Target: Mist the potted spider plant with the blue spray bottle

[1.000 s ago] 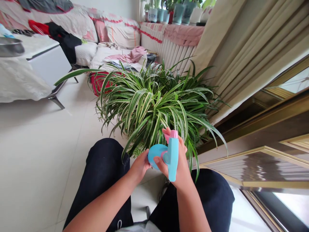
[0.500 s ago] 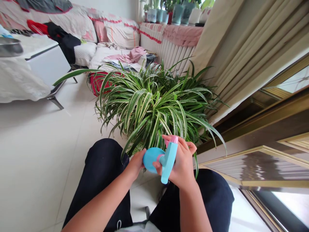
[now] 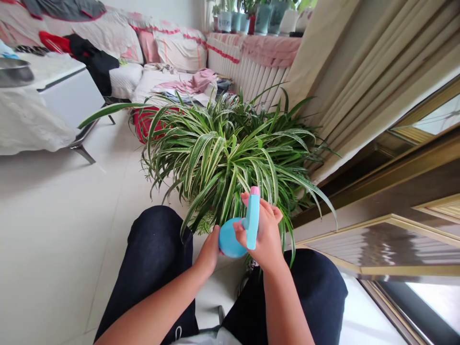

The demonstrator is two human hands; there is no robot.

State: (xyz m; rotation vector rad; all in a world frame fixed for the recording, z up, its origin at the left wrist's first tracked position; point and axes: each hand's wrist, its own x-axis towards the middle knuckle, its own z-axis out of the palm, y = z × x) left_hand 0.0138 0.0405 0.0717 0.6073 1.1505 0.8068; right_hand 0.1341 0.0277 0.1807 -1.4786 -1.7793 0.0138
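Observation:
Between my knees I hold a light blue spray bottle (image 3: 232, 238) with a pink nozzle, which points forward at a spider plant (image 3: 223, 153). My left hand (image 3: 209, 251) grips the side of the round bottle body; most of its fingers are hidden behind it. My right hand (image 3: 265, 232) is wrapped round the sprayer head and neck, with the thumb on the near side and fingers at the trigger. The plant's long green-and-white leaves spread wide just beyond the bottle, some with wet-looking spots. Its pot is hidden under the leaves.
A white-covered table (image 3: 75, 91) with a metal bowl (image 3: 15, 72) stands at the left. Behind the plant are a sofa strewn with clothes (image 3: 197, 82), a radiator (image 3: 264, 79) and potted plants (image 3: 264, 19) on the sill. A curtain (image 3: 359, 72) and gold-trimmed cabinet (image 3: 366, 239) flank the right.
The sprayer head has tilted more upright and shifted slightly forward and left. The bottle body has moved a little to the right. Both hands keep hold of it.

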